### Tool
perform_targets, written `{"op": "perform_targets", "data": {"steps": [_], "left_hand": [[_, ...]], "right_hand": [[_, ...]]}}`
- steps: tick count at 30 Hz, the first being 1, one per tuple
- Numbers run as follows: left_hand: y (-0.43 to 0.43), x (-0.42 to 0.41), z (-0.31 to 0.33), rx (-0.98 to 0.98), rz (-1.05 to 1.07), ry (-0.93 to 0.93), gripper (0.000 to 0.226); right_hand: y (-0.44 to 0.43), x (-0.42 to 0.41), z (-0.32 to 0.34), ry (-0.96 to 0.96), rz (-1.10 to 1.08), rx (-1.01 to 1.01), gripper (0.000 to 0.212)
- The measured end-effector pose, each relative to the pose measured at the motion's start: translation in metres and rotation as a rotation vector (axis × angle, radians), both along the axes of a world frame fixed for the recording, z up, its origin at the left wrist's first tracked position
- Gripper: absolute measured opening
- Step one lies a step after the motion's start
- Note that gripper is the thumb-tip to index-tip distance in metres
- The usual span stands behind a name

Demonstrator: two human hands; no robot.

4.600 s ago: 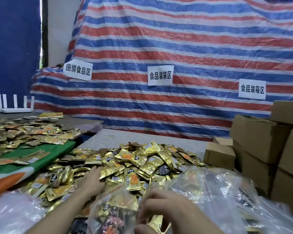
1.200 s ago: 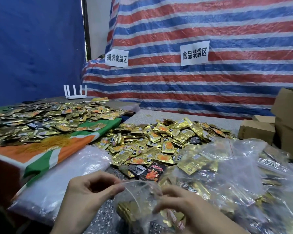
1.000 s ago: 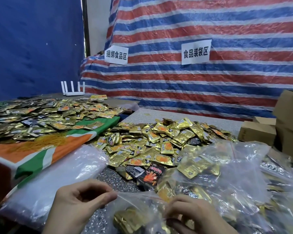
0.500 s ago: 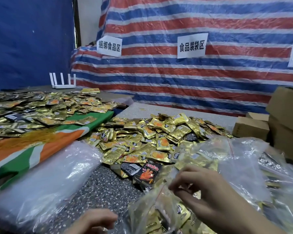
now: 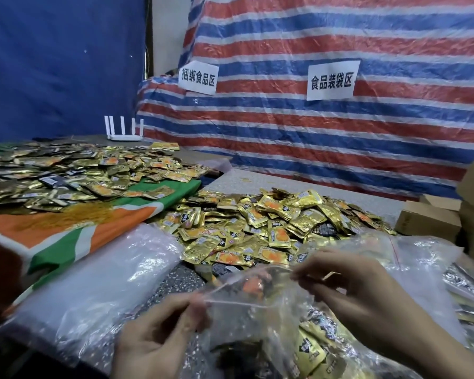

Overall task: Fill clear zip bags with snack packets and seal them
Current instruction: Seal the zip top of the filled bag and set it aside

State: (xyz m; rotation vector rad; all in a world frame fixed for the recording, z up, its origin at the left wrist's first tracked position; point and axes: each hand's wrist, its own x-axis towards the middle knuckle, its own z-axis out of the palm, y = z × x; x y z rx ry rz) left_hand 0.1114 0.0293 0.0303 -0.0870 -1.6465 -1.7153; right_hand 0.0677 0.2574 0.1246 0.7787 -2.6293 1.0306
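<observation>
Both hands hold a zip bag just in front of the packet pile. The left hand pinches the left end of its top edge, the right hand the right end. Gold packets sit inside; the zip looks partly open.

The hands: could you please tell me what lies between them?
In the head view, the top edge of the bag stretches between them; the left hand pinches one end, the right hand the other.
</observation>
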Motion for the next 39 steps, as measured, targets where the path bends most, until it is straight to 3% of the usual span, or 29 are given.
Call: {"op": "perform_targets", "data": {"steps": [8, 11, 15, 19, 25, 34, 39], "left_hand": [[-0.016, -0.018, 0.026, 0.049, 0.000, 0.070, 0.019], [-0.022, -0.020, 0.031, 0.030, -0.022, 0.059, 0.015], [-0.026, -0.019, 0.039, 0.000, -0.071, 0.021, 0.015], [-0.028, -0.020, 0.047, -0.046, -0.127, -0.039, 0.013], [-0.037, -0.021, 0.051, -0.059, -0.187, -0.074, 0.013], [-0.039, -0.028, 0.056, -0.055, -0.222, -0.079, 0.007], [-0.031, -0.029, 0.053, -0.070, -0.193, -0.064, 0.005]], "right_hand": [[0.001, -0.006, 0.009, -0.080, 0.028, -0.172, 0.039], [0.005, -0.008, 0.012, -0.082, 0.049, -0.147, 0.042], [0.011, -0.013, 0.012, -0.093, 0.053, -0.157, 0.040], [0.016, -0.013, 0.013, -0.160, 0.114, -0.187, 0.021], [0.024, -0.013, 0.010, -0.166, 0.123, -0.267, 0.029], [0.020, -0.019, 0.008, -0.262, 0.161, -0.220, 0.020], [0.013, -0.024, 0.004, -0.192, 0.000, -0.121, 0.023]]}}
